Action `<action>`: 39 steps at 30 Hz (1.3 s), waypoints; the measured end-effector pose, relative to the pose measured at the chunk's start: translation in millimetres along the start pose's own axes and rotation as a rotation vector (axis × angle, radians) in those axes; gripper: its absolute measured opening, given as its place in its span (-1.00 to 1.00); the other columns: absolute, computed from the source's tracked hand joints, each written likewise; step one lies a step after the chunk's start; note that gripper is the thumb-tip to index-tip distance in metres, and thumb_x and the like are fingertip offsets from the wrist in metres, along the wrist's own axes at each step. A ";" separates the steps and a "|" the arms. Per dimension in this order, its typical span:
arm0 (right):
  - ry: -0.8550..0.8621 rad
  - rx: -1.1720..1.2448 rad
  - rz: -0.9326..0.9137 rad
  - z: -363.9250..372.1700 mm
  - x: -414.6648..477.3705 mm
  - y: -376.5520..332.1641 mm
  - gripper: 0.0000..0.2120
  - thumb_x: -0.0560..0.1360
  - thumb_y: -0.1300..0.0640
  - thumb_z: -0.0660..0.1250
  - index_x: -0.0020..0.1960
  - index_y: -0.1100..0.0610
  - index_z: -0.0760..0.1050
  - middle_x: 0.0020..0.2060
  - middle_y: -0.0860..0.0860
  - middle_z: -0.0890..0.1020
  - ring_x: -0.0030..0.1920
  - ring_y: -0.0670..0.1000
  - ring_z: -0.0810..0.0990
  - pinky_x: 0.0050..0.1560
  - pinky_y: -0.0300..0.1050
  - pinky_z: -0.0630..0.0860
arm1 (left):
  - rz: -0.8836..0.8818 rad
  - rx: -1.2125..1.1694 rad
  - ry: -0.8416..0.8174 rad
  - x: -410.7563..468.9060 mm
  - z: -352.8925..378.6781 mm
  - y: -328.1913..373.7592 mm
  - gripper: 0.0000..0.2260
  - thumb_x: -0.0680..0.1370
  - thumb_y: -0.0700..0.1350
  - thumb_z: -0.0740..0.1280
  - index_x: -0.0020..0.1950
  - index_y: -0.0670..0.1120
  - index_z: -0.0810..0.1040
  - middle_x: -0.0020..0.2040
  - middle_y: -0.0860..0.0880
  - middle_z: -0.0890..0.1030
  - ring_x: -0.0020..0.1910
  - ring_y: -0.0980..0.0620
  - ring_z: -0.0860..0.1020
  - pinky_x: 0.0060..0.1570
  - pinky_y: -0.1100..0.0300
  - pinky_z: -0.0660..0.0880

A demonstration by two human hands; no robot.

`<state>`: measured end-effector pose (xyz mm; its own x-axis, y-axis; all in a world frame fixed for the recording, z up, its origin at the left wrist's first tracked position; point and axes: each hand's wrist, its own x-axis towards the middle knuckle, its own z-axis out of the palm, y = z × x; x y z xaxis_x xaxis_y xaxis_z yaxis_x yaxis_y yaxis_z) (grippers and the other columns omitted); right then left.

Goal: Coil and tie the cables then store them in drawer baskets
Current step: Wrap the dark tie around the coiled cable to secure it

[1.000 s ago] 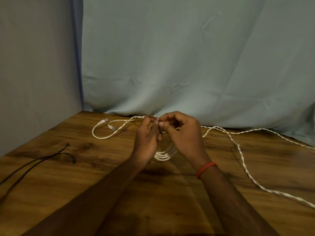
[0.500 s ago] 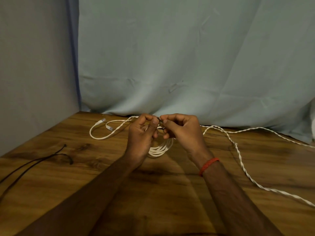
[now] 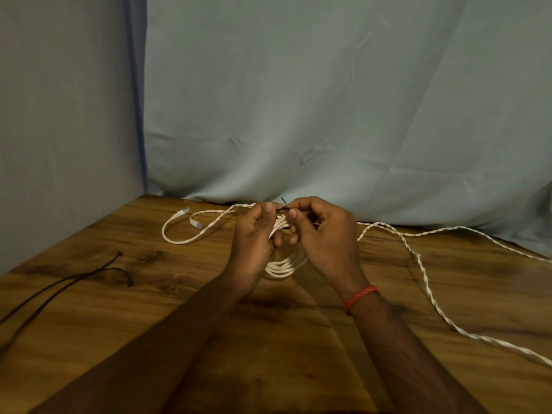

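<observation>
Left hand (image 3: 254,234): curled round the top of the white coil (image 3: 283,267), thumb tip up beside the black tie (image 3: 283,207).
Right hand (image 3: 325,234): pinching the black tie between thumb and first finger, other fingers curled in.
White coil: a few round loops, held just above the table (image 3: 268,354), near the middle of the far half; top part hidden between the two hands.
Black tie: thin and short, right above the coil's top, one tip poking up between the hands.
In the way: both hands cover the top of the coil, so cannot tell how far round the tie goes.
Twisted white cable (image 3: 424,273): loose on the table, running from behind the right hand out to the right edge and down toward the near right corner; cannot tell if joined to the coil.
White loop (image 3: 179,242): lying toward the far left corner, with two small plugs (image 3: 182,211) at its ends, well apart from the coil.
Black cable (image 3: 59,286): thin, lying by the left edge, well apart from the hands.
Red band (image 3: 360,297): round the right wrist.
Blue cloth (image 3: 328,100): hanging along the far edge of the table.
Grey wall (image 3: 59,115): along the left edge.
</observation>
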<state>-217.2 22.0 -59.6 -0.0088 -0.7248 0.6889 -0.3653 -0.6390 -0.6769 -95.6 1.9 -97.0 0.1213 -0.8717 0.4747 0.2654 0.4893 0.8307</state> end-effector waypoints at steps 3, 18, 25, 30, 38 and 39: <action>-0.013 0.024 -0.011 0.2 -0.8 -1.8 -0.92 0.55 0.31 0.39 -0.04 0.20 0.65 -0.34 0.08 0.66 -0.47 -0.19 0.58 -0.40 -0.40 0.46 | -0.061 0.008 -0.021 -0.3 0.1 3.2 -0.74 0.71 -0.02 0.15 0.12 -0.07 0.60 -0.45 0.09 0.49 -0.52 0.17 0.35 -0.51 0.27 0.19; -0.027 0.160 0.175 -5.2 8.0 6.0 -0.83 0.55 0.33 0.31 -0.18 0.16 0.56 -0.33 0.13 0.68 -0.46 0.07 0.60 -0.35 -0.07 0.57 | -0.193 -0.108 -0.172 2.8 -6.4 0.6 -0.92 0.61 -0.03 0.33 -0.05 0.02 0.58 -0.43 -0.02 0.31 -0.58 0.13 0.18 -0.54 0.34 0.12; -0.040 0.181 0.192 -3.5 7.8 4.5 -0.88 0.56 0.29 0.34 -0.13 0.18 0.60 -0.30 0.14 0.70 -0.36 0.07 0.62 -0.29 0.02 0.61 | -0.201 -0.087 -0.160 2.4 -5.6 -0.4 -0.78 0.66 -0.02 0.25 -0.11 0.10 0.64 -0.44 0.01 0.34 -0.57 0.12 0.18 -0.50 0.28 0.11; -0.001 0.267 0.287 -7.7 10.4 2.5 -0.93 0.58 0.23 0.37 -0.06 0.19 0.61 -0.37 0.10 0.66 -0.44 -0.02 0.54 -0.45 -0.21 0.46 | -0.108 -0.024 -0.214 -1.3 -3.1 0.8 -0.87 0.58 0.03 0.33 -0.11 0.04 0.62 -0.45 -0.01 0.36 -0.57 0.12 0.22 -0.48 0.25 0.11; -0.055 0.221 0.292 -13.3 12.2 3.4 -0.96 0.55 0.20 0.42 -0.07 0.10 0.63 -0.32 0.12 0.69 -0.41 -0.02 0.60 -0.41 -0.19 0.50 | -0.028 0.161 -0.110 -0.6 -3.5 -0.2 -0.81 0.65 -0.02 0.30 -0.02 -0.13 0.59 -0.47 0.03 0.38 -0.51 0.10 0.26 -0.52 0.26 0.17; -0.041 0.203 0.279 -14.3 12.9 4.7 -0.95 0.54 0.20 0.42 -0.07 0.07 0.63 -0.32 0.10 0.69 -0.40 -0.01 0.62 -0.38 -0.15 0.53 | -0.036 0.171 -0.084 0.3 -4.1 -0.5 -0.79 0.65 -0.02 0.30 0.01 -0.16 0.58 -0.47 0.03 0.37 -0.51 0.10 0.25 -0.52 0.26 0.16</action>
<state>-232.3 13.3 -50.1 -0.0432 -0.8861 0.4614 -0.1616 -0.4496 -0.8785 -91.8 1.4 -98.5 0.0324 -0.8871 0.4605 0.1011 0.4613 0.8815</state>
